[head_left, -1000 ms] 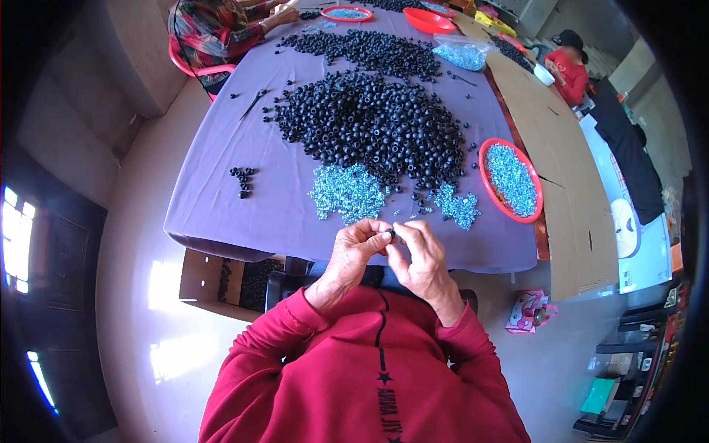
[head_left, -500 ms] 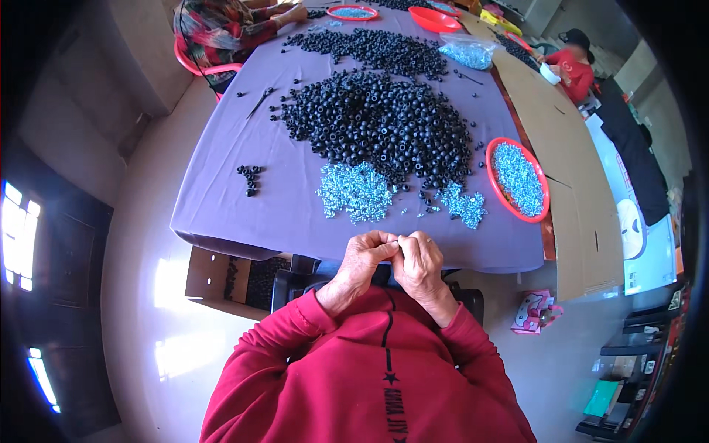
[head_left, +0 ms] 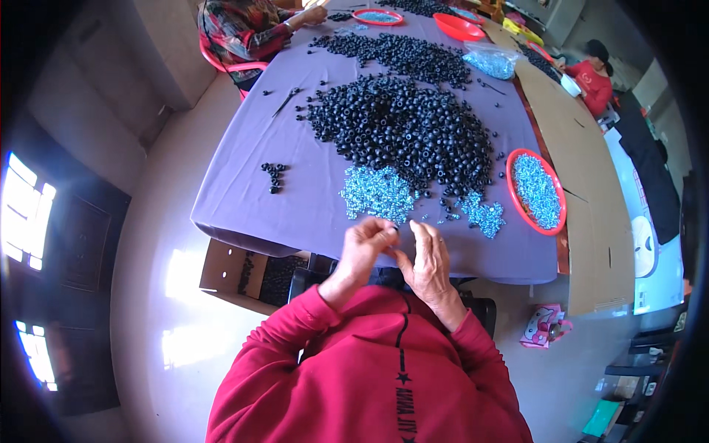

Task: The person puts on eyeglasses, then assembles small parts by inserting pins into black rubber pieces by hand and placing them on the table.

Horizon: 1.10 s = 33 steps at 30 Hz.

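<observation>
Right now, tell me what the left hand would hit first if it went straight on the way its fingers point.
Probably the silver pile: the left hand points up and away over the table edge toward it. Height above the purple cloth is unclear, so it might pass over.

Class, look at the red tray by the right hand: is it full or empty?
Full, roughly: the red tray is covered across by small pale-blue pieces, with only its rim left bare. How deep they lie cannot be told.
</observation>
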Each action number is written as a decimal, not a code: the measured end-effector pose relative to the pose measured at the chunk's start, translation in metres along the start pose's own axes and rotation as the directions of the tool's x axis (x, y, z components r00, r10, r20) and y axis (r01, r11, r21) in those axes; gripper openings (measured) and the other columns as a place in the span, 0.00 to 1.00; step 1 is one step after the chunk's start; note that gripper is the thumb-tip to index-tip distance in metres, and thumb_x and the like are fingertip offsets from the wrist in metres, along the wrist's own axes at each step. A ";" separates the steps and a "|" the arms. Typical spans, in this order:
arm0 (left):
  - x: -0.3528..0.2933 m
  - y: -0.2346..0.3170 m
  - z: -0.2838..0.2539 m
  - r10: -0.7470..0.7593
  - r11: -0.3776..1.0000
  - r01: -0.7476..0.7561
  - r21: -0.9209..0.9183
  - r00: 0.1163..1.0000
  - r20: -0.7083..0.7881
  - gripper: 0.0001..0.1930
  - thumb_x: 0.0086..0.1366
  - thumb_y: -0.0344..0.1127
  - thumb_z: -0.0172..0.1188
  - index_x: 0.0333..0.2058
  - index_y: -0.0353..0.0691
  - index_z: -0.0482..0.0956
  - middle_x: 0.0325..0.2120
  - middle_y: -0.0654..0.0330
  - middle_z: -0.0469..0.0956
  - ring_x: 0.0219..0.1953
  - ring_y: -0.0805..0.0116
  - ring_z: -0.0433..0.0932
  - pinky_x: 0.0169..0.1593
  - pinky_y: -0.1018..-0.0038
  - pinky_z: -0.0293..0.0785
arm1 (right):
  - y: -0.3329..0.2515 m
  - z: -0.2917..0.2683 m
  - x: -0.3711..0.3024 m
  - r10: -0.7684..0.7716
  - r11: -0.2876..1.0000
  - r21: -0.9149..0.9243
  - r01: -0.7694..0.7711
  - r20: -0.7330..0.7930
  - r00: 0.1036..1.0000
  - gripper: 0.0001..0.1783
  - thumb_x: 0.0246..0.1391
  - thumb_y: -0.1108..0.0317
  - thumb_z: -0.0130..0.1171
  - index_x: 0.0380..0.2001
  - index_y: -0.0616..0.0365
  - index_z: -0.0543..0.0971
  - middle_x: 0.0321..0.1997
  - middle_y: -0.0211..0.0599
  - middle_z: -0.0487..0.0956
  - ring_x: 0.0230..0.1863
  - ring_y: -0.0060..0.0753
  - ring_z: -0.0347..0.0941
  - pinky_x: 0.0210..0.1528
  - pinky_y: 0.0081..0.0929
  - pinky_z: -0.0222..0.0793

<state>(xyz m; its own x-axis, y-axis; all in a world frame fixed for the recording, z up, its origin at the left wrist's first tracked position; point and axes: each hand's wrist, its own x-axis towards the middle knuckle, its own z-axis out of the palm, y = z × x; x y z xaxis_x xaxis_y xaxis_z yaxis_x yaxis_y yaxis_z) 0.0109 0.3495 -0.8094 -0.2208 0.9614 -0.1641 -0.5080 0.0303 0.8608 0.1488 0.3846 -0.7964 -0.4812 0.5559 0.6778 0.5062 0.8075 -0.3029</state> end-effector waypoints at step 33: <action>0.245 0.104 -0.171 0.638 -0.266 -0.067 0.962 0.736 0.227 0.07 0.51 0.33 0.51 0.25 0.39 0.76 0.22 0.51 0.75 0.32 0.51 0.74 0.36 0.59 0.69 | 0.030 -0.002 -0.030 -0.009 0.995 0.104 0.008 0.015 1.000 0.10 0.40 0.82 0.55 0.30 0.64 0.73 0.28 0.41 0.72 0.29 0.42 0.69 0.32 0.32 0.66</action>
<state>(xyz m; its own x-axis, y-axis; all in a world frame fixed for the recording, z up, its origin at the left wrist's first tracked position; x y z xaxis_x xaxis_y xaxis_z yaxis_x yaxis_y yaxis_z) -0.2384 0.5410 -0.8422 -0.2972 0.7892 0.5375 0.9504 0.1907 0.2455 0.1801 0.3917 -0.8247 -0.4963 0.5513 0.6706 0.4253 0.8278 -0.3658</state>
